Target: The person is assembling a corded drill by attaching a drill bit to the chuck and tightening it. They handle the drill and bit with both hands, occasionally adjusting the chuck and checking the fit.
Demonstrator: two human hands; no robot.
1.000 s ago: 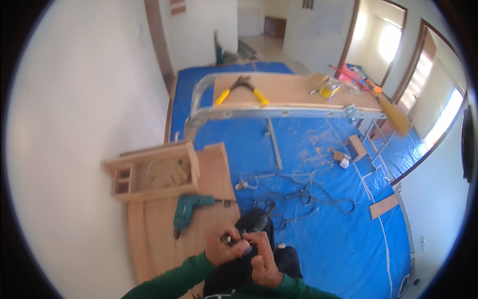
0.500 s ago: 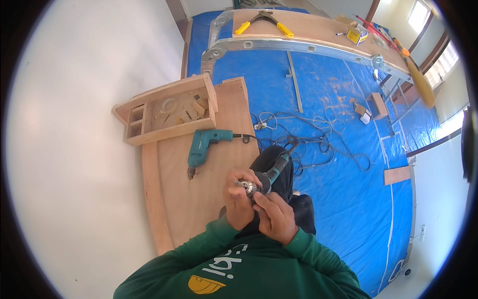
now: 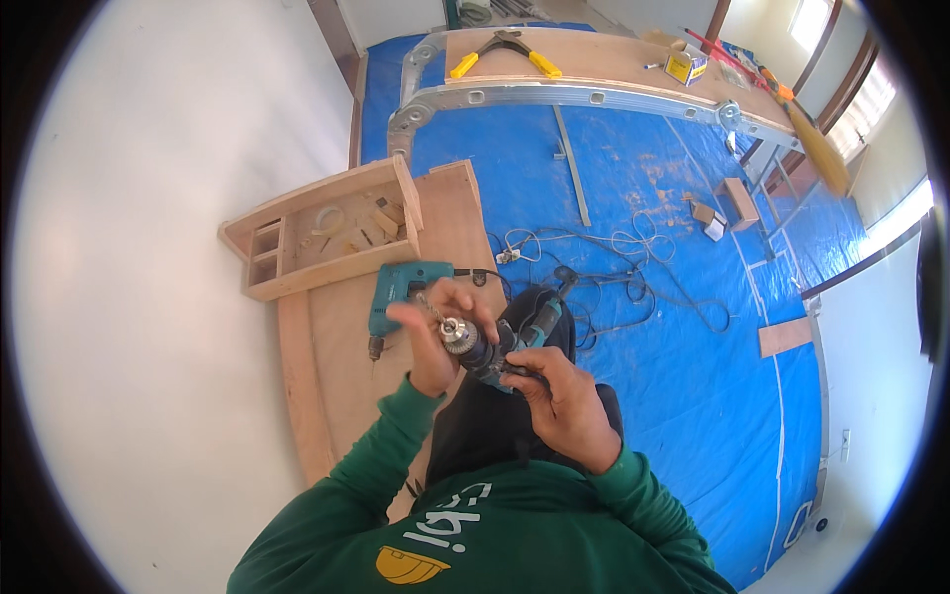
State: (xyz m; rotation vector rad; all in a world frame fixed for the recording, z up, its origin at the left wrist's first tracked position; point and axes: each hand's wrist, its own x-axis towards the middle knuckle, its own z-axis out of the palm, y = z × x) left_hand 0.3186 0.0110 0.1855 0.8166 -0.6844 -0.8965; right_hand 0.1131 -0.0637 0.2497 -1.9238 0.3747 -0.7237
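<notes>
The chuck (image 3: 458, 336) is bright, polished metal with a toothed rim; the twisted bit (image 3: 431, 309) is duller metal. The dark collar (image 3: 481, 357) behind could be plastic or rubber, being partly covered by fingers. Matt teal plastic cases the lying drill (image 3: 396, 286). The tray (image 3: 346, 265) is bare, unvarnished wood, and the board (image 3: 341, 342) smooth, matt plywood. Creased, glossy plastic forms the blue sheet (image 3: 683, 436). The bench frame (image 3: 554, 97) is silvery metal, the shirt (image 3: 534, 530) soft matt cloth, the wall (image 3: 148, 247) smooth.

A long-sleeved green shirt (image 3: 534, 525) bears white lettering (image 3: 457, 528) and a yellow hard-hat print (image 3: 411, 566) above black trousers (image 3: 483, 426).
</notes>
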